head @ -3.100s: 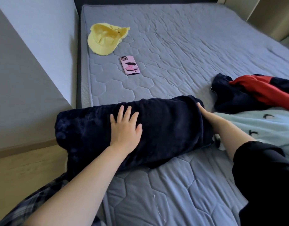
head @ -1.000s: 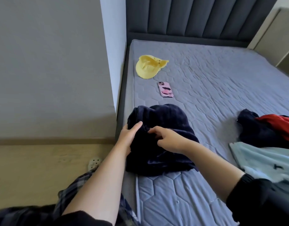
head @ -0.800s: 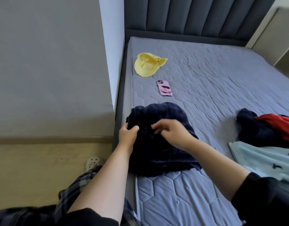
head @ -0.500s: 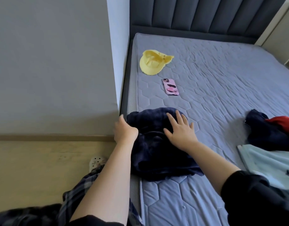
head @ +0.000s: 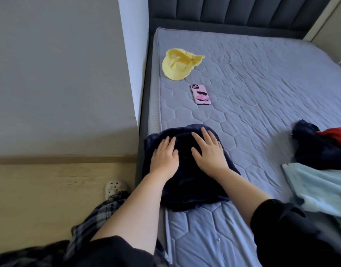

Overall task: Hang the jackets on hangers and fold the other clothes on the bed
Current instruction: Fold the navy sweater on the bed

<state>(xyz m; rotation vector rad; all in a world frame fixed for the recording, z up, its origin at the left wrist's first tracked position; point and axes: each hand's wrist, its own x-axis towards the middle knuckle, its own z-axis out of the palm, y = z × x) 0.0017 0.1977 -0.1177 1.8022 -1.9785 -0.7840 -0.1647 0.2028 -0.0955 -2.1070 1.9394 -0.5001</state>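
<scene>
Folded navy garment (head: pixel 187 182), lower centre of frame, at the left edge of the bed (head: pixel 262 93).
Left hand (head: pixel 164 158) and right hand (head: pixel 209 151) lie flat on it, fingers straight and slightly apart, gripping nothing. Upper centre: yellow cap (head: pixel 178 66), pink phone (head: pixel 200 94). Right edge: navy-and-red garment (head: pixel 317 149) and pale blue garment (head: pixel 319 187), unfolded.

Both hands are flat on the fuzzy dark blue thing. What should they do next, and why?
Probably lift the right hand and left hand off and reach for the light blue garment. The dark blue garment under their flat palms already looks folded compactly, while the light blue one lies rumpled to the right.
</scene>
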